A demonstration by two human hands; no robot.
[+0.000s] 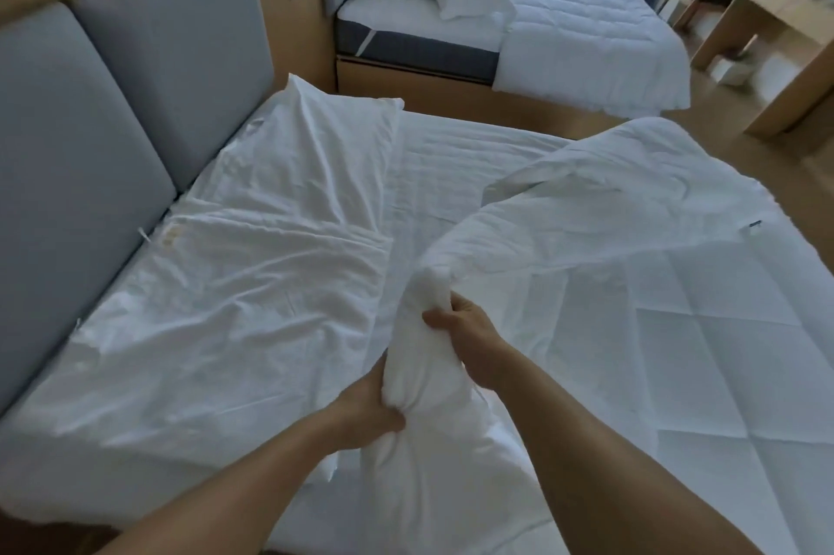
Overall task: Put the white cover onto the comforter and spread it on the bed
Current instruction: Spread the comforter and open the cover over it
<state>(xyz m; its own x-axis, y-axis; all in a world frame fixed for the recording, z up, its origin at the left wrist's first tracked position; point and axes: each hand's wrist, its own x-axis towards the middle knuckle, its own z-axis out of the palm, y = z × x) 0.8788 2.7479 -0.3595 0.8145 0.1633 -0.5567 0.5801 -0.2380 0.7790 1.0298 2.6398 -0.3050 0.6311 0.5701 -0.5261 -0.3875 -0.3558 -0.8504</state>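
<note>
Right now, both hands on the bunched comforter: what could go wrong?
1. The left hand and right hand both grip the comforter by its bunched end; nothing holds the creased white cover, so it may drag along.
2. The comforter's far part lies folded over itself near the bed edge; it could go in twisted or slide off.

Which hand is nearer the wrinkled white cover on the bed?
Left. The left hand is beside the wrinkled white cover; the right hand is farther away, both gripping the quilted white comforter.

bed (451, 157), white cover (234, 306), quilted comforter (654, 283)
</note>
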